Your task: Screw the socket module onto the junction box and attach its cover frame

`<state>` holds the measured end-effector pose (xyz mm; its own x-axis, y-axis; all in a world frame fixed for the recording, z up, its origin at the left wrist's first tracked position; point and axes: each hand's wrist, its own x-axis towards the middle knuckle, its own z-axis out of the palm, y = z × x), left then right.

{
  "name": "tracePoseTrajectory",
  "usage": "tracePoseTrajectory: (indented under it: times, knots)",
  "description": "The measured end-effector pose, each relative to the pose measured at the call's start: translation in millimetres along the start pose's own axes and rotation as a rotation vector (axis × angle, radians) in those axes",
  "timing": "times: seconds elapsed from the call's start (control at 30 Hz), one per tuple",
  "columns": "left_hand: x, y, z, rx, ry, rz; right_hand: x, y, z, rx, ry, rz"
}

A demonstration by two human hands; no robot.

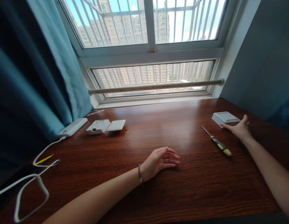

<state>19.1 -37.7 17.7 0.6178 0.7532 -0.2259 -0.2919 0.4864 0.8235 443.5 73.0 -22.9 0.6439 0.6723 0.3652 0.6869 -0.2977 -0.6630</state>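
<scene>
Near the brown wooden table's [177, 124] right edge, right hand [239, 128] splays against white rectangular box [225, 117]; left hand [159, 161], fingers parted, has room.

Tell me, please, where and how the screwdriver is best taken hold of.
Probably by the thick handle, from above and the near right side: the screwdriver lies flat, handle end nearer the camera, thin shaft pointing away.
</scene>
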Motion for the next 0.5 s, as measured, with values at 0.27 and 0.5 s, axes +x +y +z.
tracePoseTrajectory:
  times: [0.27,0.5]
  knots:
    - [1.0,2.8,-3.3,0.092,0.005,0.080,-128.2,-141.8,13.6,0.242,-0.154,-0.908]
    - [15.0,7.0,-26.2,0.193,0.239,0.279,-167.3,-221.9,4.4,0.547,-0.295,-1.075]
